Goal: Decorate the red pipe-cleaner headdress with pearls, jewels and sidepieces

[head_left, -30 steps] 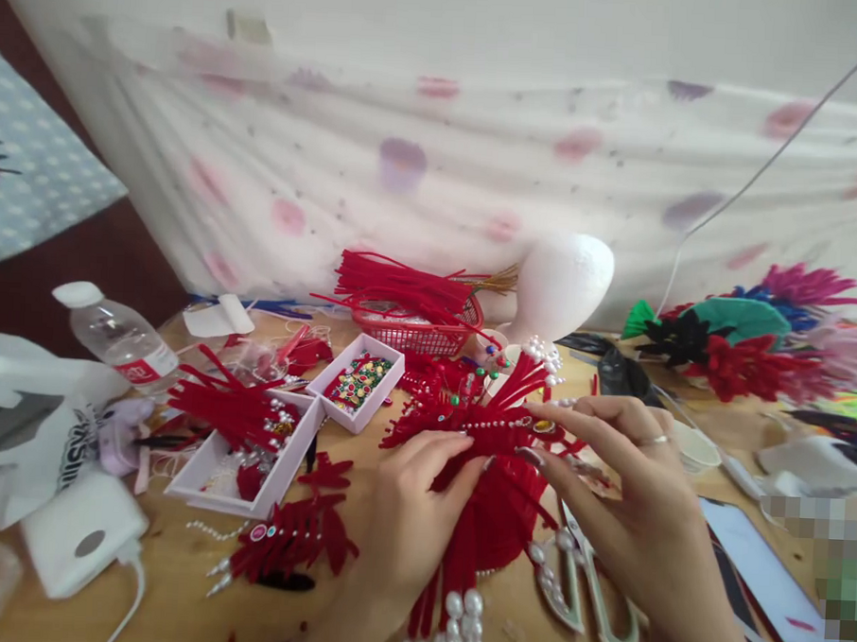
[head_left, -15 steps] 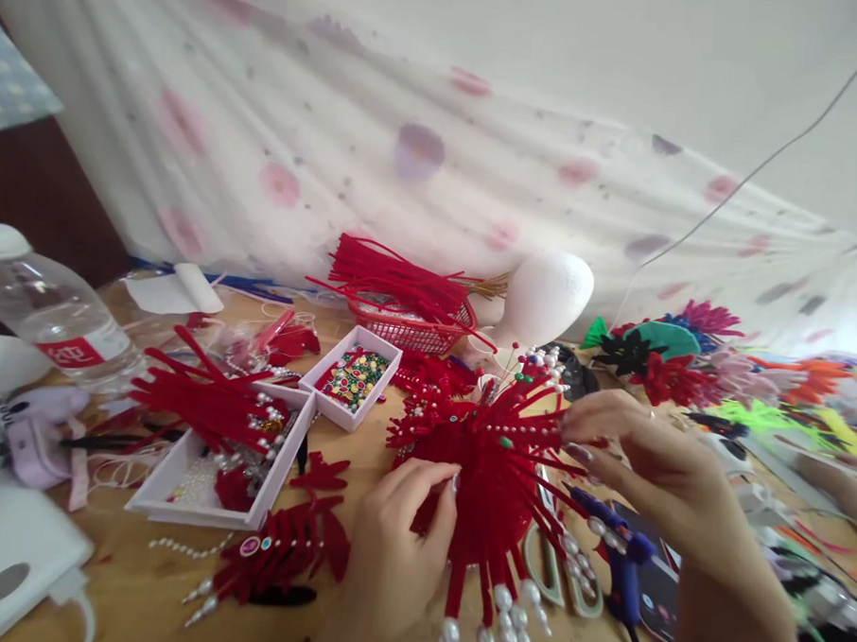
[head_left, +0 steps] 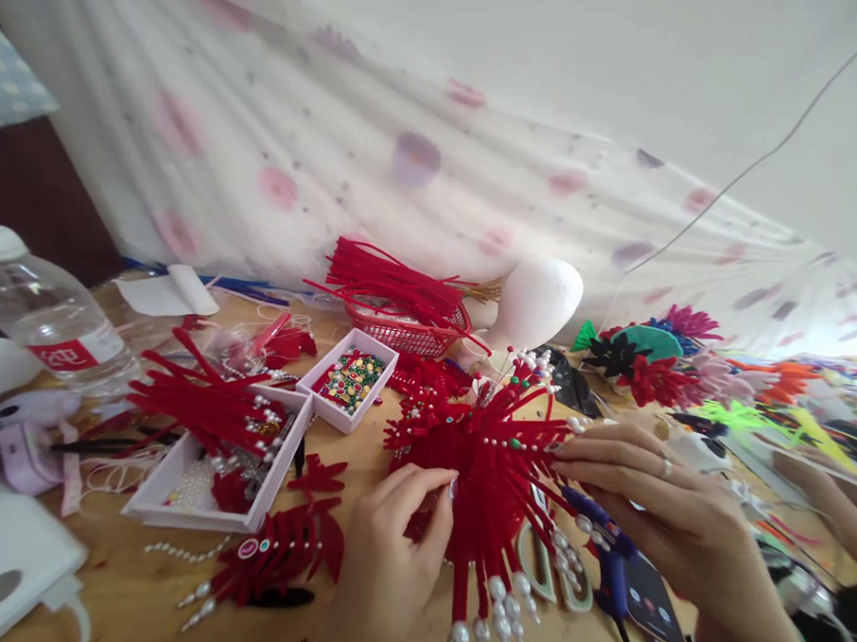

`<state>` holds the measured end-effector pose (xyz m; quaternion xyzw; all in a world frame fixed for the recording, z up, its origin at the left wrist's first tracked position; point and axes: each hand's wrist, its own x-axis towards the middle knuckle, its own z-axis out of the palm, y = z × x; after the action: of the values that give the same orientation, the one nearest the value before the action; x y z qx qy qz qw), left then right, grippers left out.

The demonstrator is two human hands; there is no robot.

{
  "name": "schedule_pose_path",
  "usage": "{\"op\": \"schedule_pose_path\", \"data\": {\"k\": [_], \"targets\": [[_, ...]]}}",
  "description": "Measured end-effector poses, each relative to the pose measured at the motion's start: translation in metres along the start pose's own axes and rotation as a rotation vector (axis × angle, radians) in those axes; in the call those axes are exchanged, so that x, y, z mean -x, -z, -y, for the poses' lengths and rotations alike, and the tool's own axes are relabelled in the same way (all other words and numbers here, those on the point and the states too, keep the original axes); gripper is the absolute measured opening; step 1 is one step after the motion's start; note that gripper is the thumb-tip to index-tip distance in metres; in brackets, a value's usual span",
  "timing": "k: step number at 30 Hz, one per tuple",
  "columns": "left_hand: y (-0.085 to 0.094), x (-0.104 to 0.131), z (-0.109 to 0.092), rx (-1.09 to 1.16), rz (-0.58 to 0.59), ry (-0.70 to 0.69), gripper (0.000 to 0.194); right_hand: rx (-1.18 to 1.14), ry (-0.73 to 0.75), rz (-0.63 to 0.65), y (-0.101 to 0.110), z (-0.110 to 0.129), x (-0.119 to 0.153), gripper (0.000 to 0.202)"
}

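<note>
A large red fuzzy ornament [head_left: 488,494] fans out at the lower middle, its strands tipped with white pearls. My left hand [head_left: 401,537] is closed at its left edge, thumb and forefinger pinched on the red material. At the right side, my right hand [head_left: 648,491] reaches over the strands, fingers stretched and close together, fingertips at a pearl-studded strand; its thumb is mostly hidden. Pearl-headed pins and green beads stand out at the ornament's top. Below my right hand lies a blue glue gun [head_left: 613,556], beside pale-handled scissors [head_left: 580,585].
White boxes of beads [head_left: 347,379] and pearls [head_left: 199,517] stand left. Behind are a red basket [head_left: 406,337] and a white foam head [head_left: 541,302]. A bottle [head_left: 52,314] stands far left, a phone [head_left: 650,600] lies right. Another person's hand [head_left: 812,475] shows far right.
My right hand has turned and its fingers have straightened, laid along the strands rather than pinching a strand's end. My left hand keeps its pinch. The view has shifted slightly.
</note>
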<state>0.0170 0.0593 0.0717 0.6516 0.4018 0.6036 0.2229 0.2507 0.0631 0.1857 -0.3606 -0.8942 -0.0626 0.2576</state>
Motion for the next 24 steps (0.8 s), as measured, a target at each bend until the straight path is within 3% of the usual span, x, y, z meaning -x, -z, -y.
{"op": "schedule_pose_path", "data": {"k": [5,8,12,15,18,24], "targets": [[0.008,0.000,-0.009,0.058,-0.070,-0.020,0.024,0.025,-0.049,-0.381,0.000,0.018,0.019,0.035],[0.011,-0.005,-0.022,0.187,0.024,0.119,0.026,-0.028,-0.074,-0.517,-0.003,0.032,0.027,0.035],[0.011,-0.007,-0.034,0.415,0.341,0.313,0.038,-0.068,-0.005,-0.512,-0.011,0.042,0.036,0.033],[0.006,0.000,-0.034,0.591,0.467,0.471,0.051,-0.098,-0.032,-0.502,-0.018,0.039,0.047,0.031],[0.002,0.006,-0.034,0.695,0.461,0.588,0.061,-0.144,-0.052,-0.438,-0.021,0.033,0.057,0.029],[-0.001,0.002,-0.048,0.758,0.366,0.585,0.050,-0.193,0.016,-0.390,-0.014,0.031,0.057,0.017]]}}
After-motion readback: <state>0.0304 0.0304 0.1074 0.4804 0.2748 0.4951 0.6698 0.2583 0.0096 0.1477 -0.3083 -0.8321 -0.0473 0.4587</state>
